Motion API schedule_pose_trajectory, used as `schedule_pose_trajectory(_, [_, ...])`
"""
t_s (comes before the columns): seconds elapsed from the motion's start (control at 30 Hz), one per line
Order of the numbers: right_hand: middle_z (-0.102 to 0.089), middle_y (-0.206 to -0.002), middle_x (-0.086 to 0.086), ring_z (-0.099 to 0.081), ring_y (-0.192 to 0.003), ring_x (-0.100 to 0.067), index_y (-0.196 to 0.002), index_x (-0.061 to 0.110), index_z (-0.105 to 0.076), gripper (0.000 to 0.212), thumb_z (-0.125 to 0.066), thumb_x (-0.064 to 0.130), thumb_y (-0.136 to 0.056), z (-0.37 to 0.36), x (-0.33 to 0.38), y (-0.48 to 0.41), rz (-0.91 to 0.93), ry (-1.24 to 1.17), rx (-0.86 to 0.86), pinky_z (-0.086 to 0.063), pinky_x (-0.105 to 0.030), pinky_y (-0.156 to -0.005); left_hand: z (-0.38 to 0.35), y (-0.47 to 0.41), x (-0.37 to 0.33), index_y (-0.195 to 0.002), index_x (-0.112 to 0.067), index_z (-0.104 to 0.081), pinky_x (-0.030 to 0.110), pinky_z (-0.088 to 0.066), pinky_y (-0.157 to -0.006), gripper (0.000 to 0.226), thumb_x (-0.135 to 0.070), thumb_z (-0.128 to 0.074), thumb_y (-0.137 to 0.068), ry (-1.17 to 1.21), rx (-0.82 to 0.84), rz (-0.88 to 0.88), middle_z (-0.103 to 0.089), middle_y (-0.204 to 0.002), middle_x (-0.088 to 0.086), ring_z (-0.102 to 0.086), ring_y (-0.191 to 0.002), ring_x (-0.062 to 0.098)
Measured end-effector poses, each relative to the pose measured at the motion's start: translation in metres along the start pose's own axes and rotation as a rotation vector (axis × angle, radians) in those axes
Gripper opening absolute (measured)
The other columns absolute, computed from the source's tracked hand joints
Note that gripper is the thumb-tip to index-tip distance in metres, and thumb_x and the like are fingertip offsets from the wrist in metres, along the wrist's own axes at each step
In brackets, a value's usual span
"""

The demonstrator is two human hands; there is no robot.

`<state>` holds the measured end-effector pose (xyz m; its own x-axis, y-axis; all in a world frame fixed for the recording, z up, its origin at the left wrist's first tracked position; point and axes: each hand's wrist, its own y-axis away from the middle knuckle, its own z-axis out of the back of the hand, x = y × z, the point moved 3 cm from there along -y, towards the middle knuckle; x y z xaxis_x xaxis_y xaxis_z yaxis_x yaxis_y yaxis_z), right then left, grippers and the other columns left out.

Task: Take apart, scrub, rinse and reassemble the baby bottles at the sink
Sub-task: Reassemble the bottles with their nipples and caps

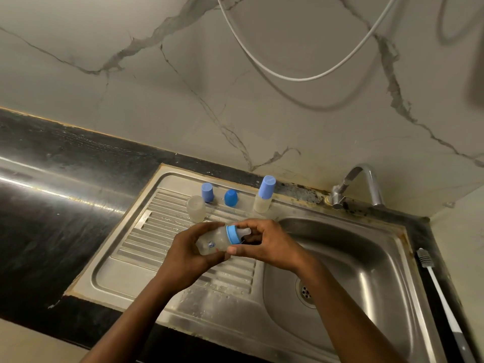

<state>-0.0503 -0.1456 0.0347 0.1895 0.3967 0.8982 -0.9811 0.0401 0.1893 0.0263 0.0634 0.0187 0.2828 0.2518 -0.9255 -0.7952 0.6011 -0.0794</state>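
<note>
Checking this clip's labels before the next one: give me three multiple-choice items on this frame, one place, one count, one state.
1. Where does the bottle brush lie?
A) in the basin
B) on the counter right of the sink
C) under the tap

2. How many loose blue caps stand on the drainboard?
A) one
B) two
C) four

3. The bottle gripped by the left hand, with the right hand at its neck, has its blue ring:
A) on, with the teat in place
B) removed
C) cracked in half

Key:
1 B, it lies on the dark counter beyond the sink's right rim.
2 B, two stand alone; a third cap tops the capped bottle.
3 A, ring and teat sit on the neck.
</note>
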Motion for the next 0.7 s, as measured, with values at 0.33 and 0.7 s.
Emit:
schedule_pose_trajectory(0.33, [-0.075,-0.113,0.012,-0.073,-0.107,-0.007,-0.135,0.038,-0.067,0.063,-0.093,0.035,-0.077,0.01,-0.029,-0.036,-0.063,-0.022,-0.054,-0.062,-0.036,-0.096,0.01,0.0,0.032,-0.117,-0.039,-0.074,0.022,-0.059,-0.074,0.043,-0.046,-0.092,-0.079,0.069,-0.121,0.132,-0.077,-0.107,-0.013,-0.073,-0.096,0.012])
schedule_pose_trajectory(0.7, [-0.061,-0.145,0.004,-0.059,-0.131,-0.012,-0.148,0.028,-0.057,0.055,-0.074,0.024,-0.097,0.008,-0.039,-0.133,-0.102,0.244,-0.268,-0.052,-0.037,-0.111,0.003,-0.024,0.054,-0.113,-0.04,-0.075,0.033,-0.066,-0.073,0.037,-0.047,-0.091,-0.08,0.228,-0.218,0.279,-0.079,-0.098,-0.009,-0.077,-0.086,0.013])
